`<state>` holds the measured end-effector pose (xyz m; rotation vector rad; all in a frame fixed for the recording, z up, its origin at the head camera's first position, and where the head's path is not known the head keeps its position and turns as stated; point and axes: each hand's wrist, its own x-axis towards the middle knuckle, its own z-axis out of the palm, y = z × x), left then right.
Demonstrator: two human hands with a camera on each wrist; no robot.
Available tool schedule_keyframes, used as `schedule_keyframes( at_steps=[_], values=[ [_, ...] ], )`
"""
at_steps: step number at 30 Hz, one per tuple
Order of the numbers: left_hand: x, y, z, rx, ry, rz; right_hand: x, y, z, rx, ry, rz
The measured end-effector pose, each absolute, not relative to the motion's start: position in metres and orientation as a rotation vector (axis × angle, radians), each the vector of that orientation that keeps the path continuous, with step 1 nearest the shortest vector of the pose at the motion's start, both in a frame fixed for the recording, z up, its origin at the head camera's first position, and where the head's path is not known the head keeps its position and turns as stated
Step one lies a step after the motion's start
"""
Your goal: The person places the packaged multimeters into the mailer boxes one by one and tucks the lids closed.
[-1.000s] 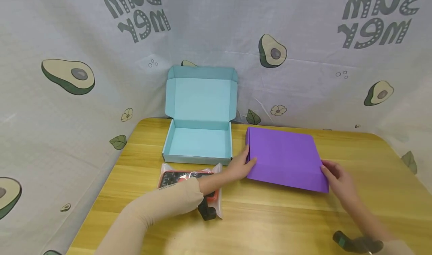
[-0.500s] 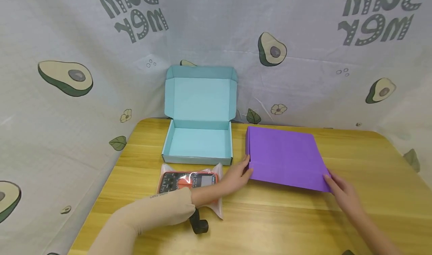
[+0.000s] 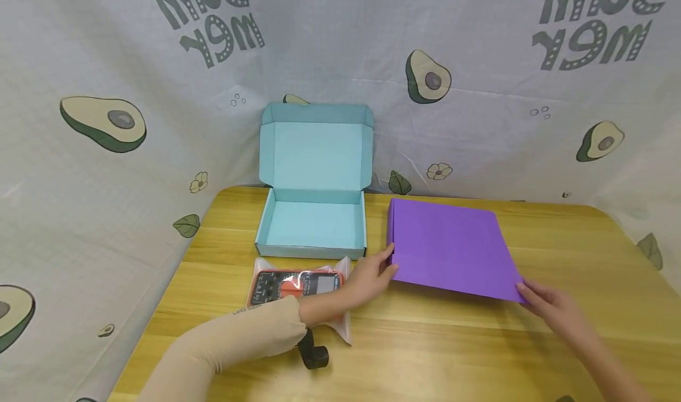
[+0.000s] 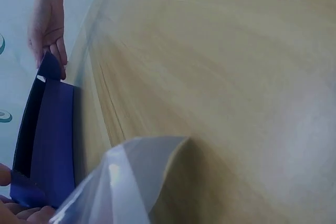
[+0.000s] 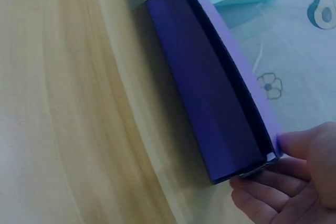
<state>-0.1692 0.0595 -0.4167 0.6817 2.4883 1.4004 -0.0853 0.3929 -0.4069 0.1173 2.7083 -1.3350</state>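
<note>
A purple cardboard box [image 3: 447, 248] lies on the table at right of centre, its lid lowered over it. The wrist views show a dark gap between the lid's front edge and the box's front wall [image 5: 194, 77]. My left hand [image 3: 369, 276] pinches the lid's front left corner between thumb and fingers. At the front right corner, my right hand [image 3: 555, 310] holds the lid, with its thumb [image 5: 296, 144] on the edge and the other fingers below. Small end flaps [image 4: 50, 66] show at the lid's corners.
A light blue box [image 3: 314, 224] stands open at the back, lid upright. In front of it a red and black multimeter [image 3: 292, 284] lies in a clear plastic bag [image 4: 121, 182], partly under my left forearm. Behind the wooden table [image 3: 425, 355] hangs an avocado-print cloth [image 3: 340, 47].
Both hands have slid toward me along the purple lid's sides to its front corners. The right hand has also shifted right. More of the multimeter shows past my left arm.
</note>
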Motion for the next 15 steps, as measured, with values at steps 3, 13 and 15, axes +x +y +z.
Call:
schedule_keyframes(
  at_steps=[3, 13, 15],
  values=[
    [-0.169, 0.058, -0.414, 0.683, 2.512, 1.372, -0.084, 0.394, -0.403, 0.106, 2.697, -1.278],
    [-0.171, 0.057, -0.412, 0.712, 2.505, 1.357, -0.087, 0.396, -0.395, 0.149, 2.573, -1.318],
    [-0.171, 0.057, -0.412, 0.707, 2.509, 1.354, -0.087, 0.395, -0.395, 0.156, 2.572, -1.311]
  ],
)
